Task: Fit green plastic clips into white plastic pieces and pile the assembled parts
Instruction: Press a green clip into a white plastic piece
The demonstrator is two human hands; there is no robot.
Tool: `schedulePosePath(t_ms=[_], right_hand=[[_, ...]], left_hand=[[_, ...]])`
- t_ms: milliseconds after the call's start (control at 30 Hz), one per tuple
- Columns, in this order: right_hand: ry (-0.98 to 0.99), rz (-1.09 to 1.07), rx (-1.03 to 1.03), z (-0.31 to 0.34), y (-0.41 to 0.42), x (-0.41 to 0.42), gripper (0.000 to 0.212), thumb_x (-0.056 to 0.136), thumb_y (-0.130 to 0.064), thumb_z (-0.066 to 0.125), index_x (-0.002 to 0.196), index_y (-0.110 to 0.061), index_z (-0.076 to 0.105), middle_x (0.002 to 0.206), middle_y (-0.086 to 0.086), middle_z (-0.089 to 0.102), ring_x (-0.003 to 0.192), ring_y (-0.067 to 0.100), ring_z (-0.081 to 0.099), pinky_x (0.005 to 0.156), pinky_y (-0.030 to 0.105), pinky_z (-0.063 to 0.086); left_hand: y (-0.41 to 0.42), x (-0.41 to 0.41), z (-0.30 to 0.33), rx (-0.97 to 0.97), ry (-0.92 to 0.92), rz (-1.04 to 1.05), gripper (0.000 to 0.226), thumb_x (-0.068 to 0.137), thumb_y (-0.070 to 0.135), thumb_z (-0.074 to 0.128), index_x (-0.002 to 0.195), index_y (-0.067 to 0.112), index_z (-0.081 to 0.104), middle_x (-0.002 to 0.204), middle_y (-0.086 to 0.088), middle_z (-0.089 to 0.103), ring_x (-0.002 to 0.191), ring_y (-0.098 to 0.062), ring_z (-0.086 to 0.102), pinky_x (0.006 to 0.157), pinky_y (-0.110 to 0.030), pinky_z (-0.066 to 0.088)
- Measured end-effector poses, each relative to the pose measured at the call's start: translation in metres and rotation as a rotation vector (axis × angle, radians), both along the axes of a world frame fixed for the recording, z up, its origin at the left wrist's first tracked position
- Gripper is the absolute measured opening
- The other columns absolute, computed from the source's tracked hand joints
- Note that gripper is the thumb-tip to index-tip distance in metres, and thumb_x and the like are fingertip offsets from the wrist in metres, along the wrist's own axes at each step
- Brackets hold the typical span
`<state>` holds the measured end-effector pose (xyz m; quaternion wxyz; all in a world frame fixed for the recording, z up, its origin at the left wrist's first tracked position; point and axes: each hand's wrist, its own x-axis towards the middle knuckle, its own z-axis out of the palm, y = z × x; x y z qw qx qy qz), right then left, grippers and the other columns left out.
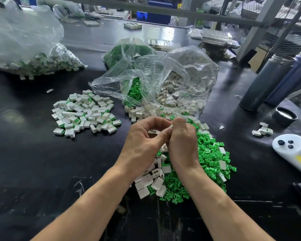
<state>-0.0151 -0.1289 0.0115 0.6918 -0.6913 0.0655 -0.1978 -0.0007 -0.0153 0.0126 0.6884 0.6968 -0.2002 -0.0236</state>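
Note:
My left hand [142,141] and my right hand [182,143] meet above the heap of loose parts, fingers curled. Together they pinch a small white plastic piece [170,126] between the fingertips; any green clip in it is hidden. Another white piece [152,132] lies inside my left palm. Below the hands spreads a heap of green clips [207,159] mixed with white pieces [151,181]. The pile of assembled white-and-green parts [84,113] sits to the left on the black table [42,162].
An open clear bag [163,80] spills white pieces and green clips behind my hands. A bag of assembled parts [42,61] lies far left. Two dark bottles [266,82], a black cap [284,115], a few white pieces [262,130] and a white tool [290,146] stand right.

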Motion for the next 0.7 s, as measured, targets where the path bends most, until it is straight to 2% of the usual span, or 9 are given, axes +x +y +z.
schedulePosePath(t_ms=[133,300,467,567,633,700], right_hand=[[0.020,-0.033,-0.010,-0.0008,0.0002,-0.0001,0.053,0.103,-0.028,0.037,0.069,-0.022,0.078,0.076,-0.009,0.078,0.078,0.004,0.074,0.067,0.017,0.055],[0.040,-0.049,-0.043,-0.0001,0.0005,-0.0009,0.053,0.100,-0.033,0.035,0.078,-0.015,0.080,0.081,-0.003,0.080,0.083,0.010,0.077,0.072,0.023,0.060],[0.044,-0.057,-0.051,-0.0002,0.0014,-0.0011,0.053,0.099,-0.035,0.036,0.075,-0.017,0.080,0.079,-0.003,0.079,0.082,0.009,0.077,0.071,0.024,0.060],[0.041,-0.051,-0.055,-0.0004,0.0017,-0.0020,0.056,0.105,-0.031,0.037,0.069,-0.030,0.080,0.076,-0.009,0.078,0.079,0.005,0.075,0.068,0.019,0.057],[0.053,-0.033,-0.060,0.0001,0.0011,-0.0030,0.059,0.109,-0.030,0.036,0.068,-0.038,0.078,0.073,-0.012,0.076,0.075,0.002,0.074,0.063,0.015,0.054],[0.074,-0.026,-0.092,0.0003,-0.0014,-0.0041,0.060,0.112,-0.039,0.035,0.070,-0.038,0.077,0.065,-0.014,0.072,0.066,0.000,0.070,0.058,0.013,0.051]], left_hand=[[-0.0006,-0.0006,-0.0003,-0.002,0.005,0.000,0.006,0.094,0.020,0.076,0.099,0.016,0.075,0.103,0.002,0.076,0.099,-0.017,0.073,0.093,-0.046,0.059],[-0.0014,-0.0015,0.0006,-0.031,0.032,-0.014,0.008,0.094,0.017,0.074,0.099,0.011,0.075,0.104,-0.002,0.076,0.096,-0.025,0.073,0.090,-0.048,0.060],[-0.0009,-0.0012,-0.0002,-0.028,0.033,-0.017,0.007,0.094,0.018,0.074,0.099,0.012,0.075,0.103,-0.002,0.076,0.095,-0.023,0.073,0.087,-0.042,0.061],[-0.0010,-0.0007,-0.0006,-0.028,0.025,-0.012,0.006,0.094,0.018,0.075,0.098,0.013,0.075,0.102,-0.001,0.076,0.094,-0.021,0.074,0.085,-0.036,0.061],[-0.0012,0.0000,-0.0007,-0.021,0.032,-0.009,0.006,0.094,0.018,0.075,0.097,0.014,0.075,0.103,0.000,0.076,0.097,-0.020,0.073,0.089,-0.040,0.060],[-0.0002,0.0010,-0.0004,-0.013,0.047,0.000,0.006,0.093,0.018,0.076,0.098,0.013,0.075,0.103,0.000,0.076,0.100,-0.019,0.072,0.095,-0.046,0.058]])
